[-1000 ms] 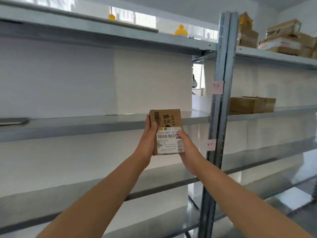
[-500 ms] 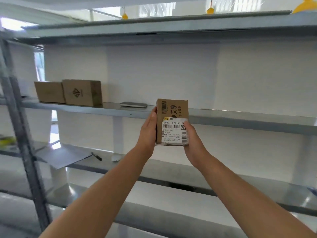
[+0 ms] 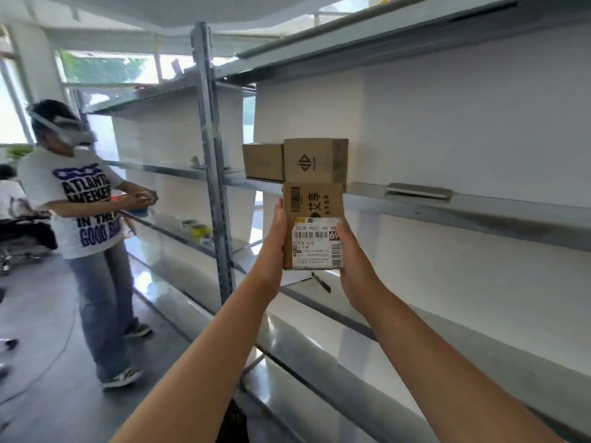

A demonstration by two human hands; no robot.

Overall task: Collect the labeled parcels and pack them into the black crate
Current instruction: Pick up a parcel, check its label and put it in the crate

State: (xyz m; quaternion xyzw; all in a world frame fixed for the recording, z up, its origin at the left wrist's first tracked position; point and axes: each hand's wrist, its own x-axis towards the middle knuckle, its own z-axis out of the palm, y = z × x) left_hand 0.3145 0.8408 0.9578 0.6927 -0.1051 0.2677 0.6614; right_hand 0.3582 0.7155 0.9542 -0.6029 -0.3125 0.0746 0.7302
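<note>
I hold a small brown cardboard parcel (image 3: 311,203) upright in front of me at chest height, its white shipping label with barcodes facing me. My left hand (image 3: 275,238) grips its left edge and my right hand (image 3: 353,254) grips its lower right edge. Behind it, two more cardboard boxes (image 3: 315,159) stand side by side on a metal shelf (image 3: 479,209). No black crate is in view.
A grey steel upright (image 3: 212,161) divides the shelving. A flat grey object (image 3: 419,190) lies on the shelf at the right, a black pen (image 3: 321,282) on the shelf below. A person in a white printed shirt (image 3: 83,206) stands at the left by the shelves.
The view has swung to the left along the shelving, bringing the upright and the standing person into sight. The parcel stays held in both hands, now in front of the two boxes.
</note>
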